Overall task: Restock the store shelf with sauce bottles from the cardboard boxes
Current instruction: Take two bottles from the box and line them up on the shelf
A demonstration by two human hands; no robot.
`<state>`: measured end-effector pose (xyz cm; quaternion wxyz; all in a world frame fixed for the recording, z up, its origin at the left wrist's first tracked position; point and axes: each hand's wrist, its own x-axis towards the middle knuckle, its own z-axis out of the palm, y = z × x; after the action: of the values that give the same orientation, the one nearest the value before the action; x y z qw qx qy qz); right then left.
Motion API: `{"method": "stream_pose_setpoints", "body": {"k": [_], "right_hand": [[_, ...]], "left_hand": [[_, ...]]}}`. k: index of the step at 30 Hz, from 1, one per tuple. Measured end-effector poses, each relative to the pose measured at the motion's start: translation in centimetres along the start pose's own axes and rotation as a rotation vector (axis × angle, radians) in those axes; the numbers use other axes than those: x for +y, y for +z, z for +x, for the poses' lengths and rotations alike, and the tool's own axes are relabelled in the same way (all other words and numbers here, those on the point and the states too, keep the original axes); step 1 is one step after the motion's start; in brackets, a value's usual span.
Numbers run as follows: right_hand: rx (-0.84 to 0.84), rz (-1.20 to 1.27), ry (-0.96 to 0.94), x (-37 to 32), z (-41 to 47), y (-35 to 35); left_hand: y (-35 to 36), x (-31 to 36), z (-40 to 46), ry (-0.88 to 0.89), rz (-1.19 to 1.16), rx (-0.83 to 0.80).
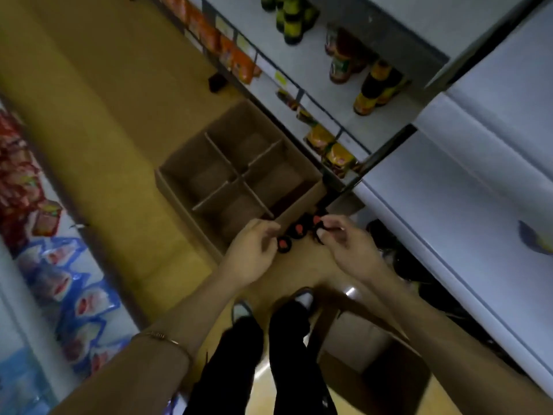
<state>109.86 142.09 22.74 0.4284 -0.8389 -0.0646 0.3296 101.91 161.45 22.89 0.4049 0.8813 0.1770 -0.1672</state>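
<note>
From the head view, both hands reach down just near of the divided cardboard box [239,178] on the floor, the left hand [254,253] and right hand [344,238] each curled around dark red-capped sauce bottles [294,232], left of the white shelf [449,181].

floor [98,121]: yellow-tan, smooth, glossy glint near bottom | right: white shelving [493,163] in tiers, dark upright post [386,151] | left: display of red and blue packets [59,274] | light: dim, blurred
</note>
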Motion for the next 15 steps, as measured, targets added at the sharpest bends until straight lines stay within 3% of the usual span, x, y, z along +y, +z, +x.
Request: {"method": "stream_pose_setpoints", "body": {"k": [6, 11, 15], "right_hand": [[0.049, -0.028, 0.003, 5.8, 8.0, 5.3], [-0.121, -0.276, -0.082, 13.0, 15.3, 10.1], [-0.115, -0.311, 0.009, 18.1, 21.4, 13.9]], "left_hand": [[5.1, -6.4, 9.1, 0.061, 0.027, -0.056], [10.8, -13.6, 15.3, 0.175, 0.076, -0.112], [15.7, -18.9, 19.6, 0.164, 0.085, -0.184]]}}
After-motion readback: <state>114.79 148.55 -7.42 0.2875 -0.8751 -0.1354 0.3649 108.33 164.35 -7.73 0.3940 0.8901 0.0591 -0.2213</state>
